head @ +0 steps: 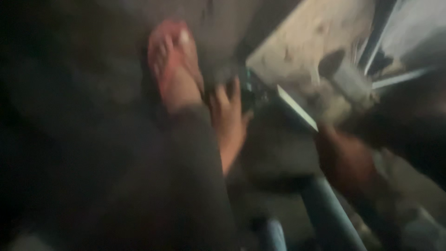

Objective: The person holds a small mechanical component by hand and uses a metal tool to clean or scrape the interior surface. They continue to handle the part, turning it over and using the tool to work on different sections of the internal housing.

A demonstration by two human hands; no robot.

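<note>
Nearest the lens, a dark trouser leg [186, 186], soft cloth, filling the lower middle and ending at a bare foot in a red flip-flop [174, 65] set on the dim floor [83, 93].

Just right of that ankle, the left hand [227, 118], fingers spread and pointing upward, fingertips touching or lying just over a small dark object with a teal glint [251, 90]; too smeared to name, and whether gripped or merely touched cannot be told. Hand open rather than fisted, as far as the blur allows.

Further right, the right hand [346, 160], reddish-brown in the low light, outline melted by motion; open or closed cannot be told. Reaching up toward a pale, rounded, greyish lump [350, 86] lying against the edge of a flat light-coloured board [297, 42], whose surface looks rough and mottled with darker stains. Contact between hand and lump unclear.

Along the board's lower edge, a thin bright strip [297, 109], straight and hard-edged. Beyond, at upper right, slanting pale bars like metal framing [399, 76], cut off by the frame.

At bottom, a smooth bluish-grey tube [330, 214] running diagonally down and out of view, and a small blue rounded shape [274, 234] beside it, half cropped.

Left third nearly black, nothing readable there. Everything streaked by camera movement, fine texture lost throughout.
</note>
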